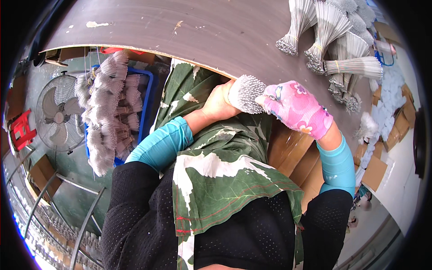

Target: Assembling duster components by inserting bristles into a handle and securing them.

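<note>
My bare left hand (219, 101) is wrapped round a bundle of thin grey-white wire stems (247, 94), near the table's front edge. The bundle's end faces up and shows many small pale tips packed into a round. My right hand (297, 108), in a pink floral glove, is closed at the bundle's right side, its fingertips against the outer stems. Whatever the glove's fingers pinch is too small to make out. The lower part of the bundle is hidden behind my left hand.
Several similar bundles (330, 27), some banded in yellow, lie on the brown table (202, 36) at the far right. On the left, a blue crate (146, 103) carries more bundles, beside a standing fan (58, 112). A cardboard box (288, 146) stands below the table edge.
</note>
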Tool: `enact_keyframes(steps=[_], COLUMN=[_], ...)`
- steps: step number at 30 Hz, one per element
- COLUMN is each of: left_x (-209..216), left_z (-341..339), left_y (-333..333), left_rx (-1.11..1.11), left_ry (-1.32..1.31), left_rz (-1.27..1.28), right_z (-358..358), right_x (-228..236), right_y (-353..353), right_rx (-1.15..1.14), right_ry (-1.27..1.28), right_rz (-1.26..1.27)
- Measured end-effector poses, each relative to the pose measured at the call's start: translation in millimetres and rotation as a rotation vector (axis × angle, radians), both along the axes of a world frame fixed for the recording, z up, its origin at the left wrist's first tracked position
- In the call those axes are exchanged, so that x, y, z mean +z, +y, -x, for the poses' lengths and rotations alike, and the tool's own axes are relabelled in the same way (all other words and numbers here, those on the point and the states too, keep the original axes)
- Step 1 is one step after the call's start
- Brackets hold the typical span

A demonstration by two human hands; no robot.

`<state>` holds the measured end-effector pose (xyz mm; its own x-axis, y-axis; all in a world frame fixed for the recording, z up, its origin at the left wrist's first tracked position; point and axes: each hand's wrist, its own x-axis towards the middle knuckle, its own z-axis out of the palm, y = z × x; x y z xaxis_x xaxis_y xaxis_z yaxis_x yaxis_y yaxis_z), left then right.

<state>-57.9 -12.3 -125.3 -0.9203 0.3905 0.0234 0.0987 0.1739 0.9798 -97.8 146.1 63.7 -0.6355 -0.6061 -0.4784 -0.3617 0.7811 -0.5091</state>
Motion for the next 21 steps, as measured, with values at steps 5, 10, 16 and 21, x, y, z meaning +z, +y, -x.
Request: enact_keyframes(steps=[5,10,16,21], left_x=[-1.5,-0.7,-0.6,-2.2], left_z=[0.2,-0.4,-2.3,-2.8], left_y=[0.0,0.6,1.3,1.7], left_rx=[0.010,0.026,0.038,0.033], left_ry=[-0.029,-0.032,-0.043,-0.032], left_rz=[0.009,-0.006,0.006,0.052], right_z=[6.2,3.6,1.9,4.7], right_x=[9.4,8.7,6.9,10.0], right_y=[-8.0,-11.8,-7.4,-10.5], right_rx=[0.015,-0.081,-0.015,-0.100], right_ry=[-0.039,-0.080,-0.049,-0.111], right_rz=[-0.079,-0.082,-0.078,-0.087])
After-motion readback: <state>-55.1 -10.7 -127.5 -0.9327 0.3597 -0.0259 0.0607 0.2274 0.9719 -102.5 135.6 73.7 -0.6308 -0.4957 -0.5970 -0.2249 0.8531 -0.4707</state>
